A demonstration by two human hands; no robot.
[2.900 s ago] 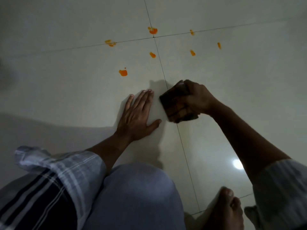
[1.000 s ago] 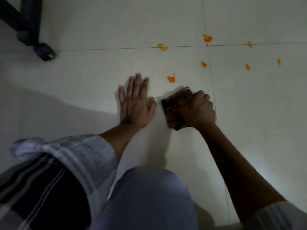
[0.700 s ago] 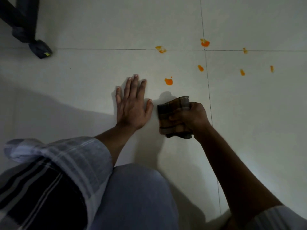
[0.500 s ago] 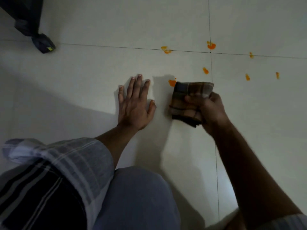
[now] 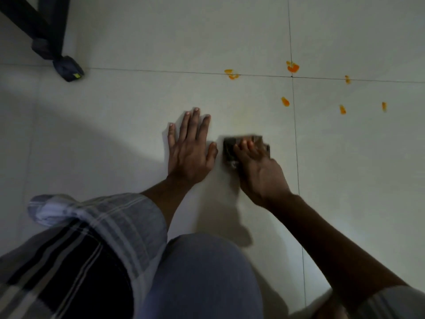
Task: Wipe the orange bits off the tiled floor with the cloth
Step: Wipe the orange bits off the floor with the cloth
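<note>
My right hand (image 5: 259,171) presses a folded dark checked cloth (image 5: 230,146) flat on the pale tiled floor (image 5: 115,116), fingers spread over it. My left hand (image 5: 189,148) lies flat on the floor just left of the cloth, fingers apart, holding nothing. Several orange bits lie beyond the hands: one smear (image 5: 232,74) on the grout line, one (image 5: 292,67) at the tile corner, one (image 5: 285,101) nearer the cloth, and smaller ones (image 5: 342,109) to the right. A faint yellowish trace marks the floor just above the cloth.
A dark furniture leg with a padded foot (image 5: 67,69) stands at the far left. My knee (image 5: 202,277) and a checked garment (image 5: 92,238) fill the lower part of the view. A shadow falls across the left floor.
The right hand swept the cloth forward over the nearest orange bit, then pulled it back toward me; that bit is gone from the floor. The left hand stayed planted.
</note>
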